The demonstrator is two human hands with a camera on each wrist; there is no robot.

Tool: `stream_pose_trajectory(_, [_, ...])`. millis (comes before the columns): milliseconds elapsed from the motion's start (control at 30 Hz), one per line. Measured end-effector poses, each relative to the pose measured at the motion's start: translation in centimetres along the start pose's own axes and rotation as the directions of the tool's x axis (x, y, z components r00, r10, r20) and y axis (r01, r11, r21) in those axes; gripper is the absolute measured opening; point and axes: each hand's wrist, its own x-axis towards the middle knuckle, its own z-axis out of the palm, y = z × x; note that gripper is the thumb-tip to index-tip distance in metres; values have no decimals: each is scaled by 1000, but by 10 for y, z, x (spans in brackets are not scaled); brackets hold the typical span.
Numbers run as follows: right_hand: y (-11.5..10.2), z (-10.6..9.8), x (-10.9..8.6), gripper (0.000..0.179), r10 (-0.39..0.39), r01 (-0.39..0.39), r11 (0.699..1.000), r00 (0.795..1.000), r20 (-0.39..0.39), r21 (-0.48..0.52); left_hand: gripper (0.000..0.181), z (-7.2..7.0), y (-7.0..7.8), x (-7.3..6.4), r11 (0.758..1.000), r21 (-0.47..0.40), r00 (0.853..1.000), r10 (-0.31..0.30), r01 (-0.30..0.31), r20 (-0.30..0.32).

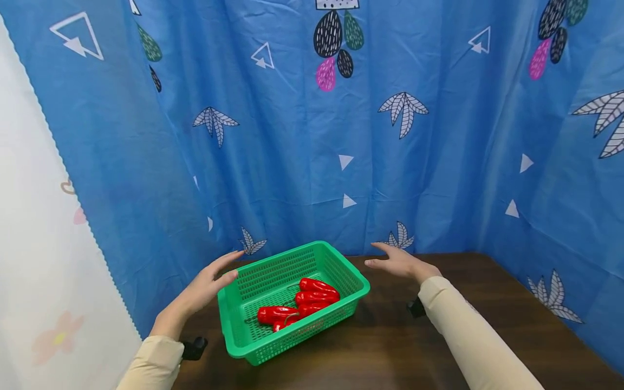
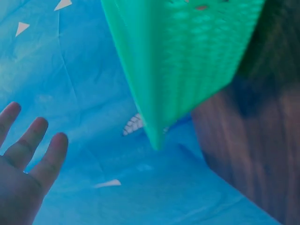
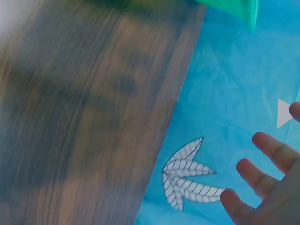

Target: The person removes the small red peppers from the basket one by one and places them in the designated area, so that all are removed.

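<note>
A green plastic basket [image 1: 285, 271] with slotted walls sits on the dark wooden table, turned slightly askew. Several shiny red peppers [image 1: 317, 298] lie inside it, gathered toward the near and right side. My left hand [image 1: 207, 281] is at the basket's left end, fingers extended and holding nothing. In the left wrist view its spread fingers [image 2: 51, 159] stand apart from the basket's green wall [image 2: 187, 61]. Off the basket's right end, my right hand [image 1: 397, 262] is held up with straight fingers and nothing in it. The right wrist view shows those fingers [image 3: 258, 183] spread.
The brown wooden table [image 1: 414, 346] extends right and forward of the basket. A blue patterned curtain [image 1: 302, 135] hangs behind the table and along its right side. White flowered fabric [image 1: 53, 244] hangs at the left. Dark camera mounts [image 1: 194, 348] are on both wrists.
</note>
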Motion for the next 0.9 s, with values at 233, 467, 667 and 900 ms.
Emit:
stream_pose_trajectory(233, [-17, 6, 8, 81, -78, 80, 993, 997, -23, 84, 52, 8, -25, -30, 999, -10, 988, 36, -38, -150])
stream_pose_trajectory(467, [-38, 12, 16, 78, -138, 141, 980, 990, -31, 138, 51, 25, -46, -42, 992, -108, 976, 37, -61, -215])
stream_pose_trajectory(667, [-52, 18, 21, 75, -164, 159, 975, 986, 21, 158, 47, 49, -60, -46, 980, -191, 970, 3, -51, -242])
stream_pose_trajectory(900, [-68, 20, 28, 73, -179, 161, 969, 980, 82, 188, 47, 64, -69, -48, 976, -207, 959, 7, -68, -283])
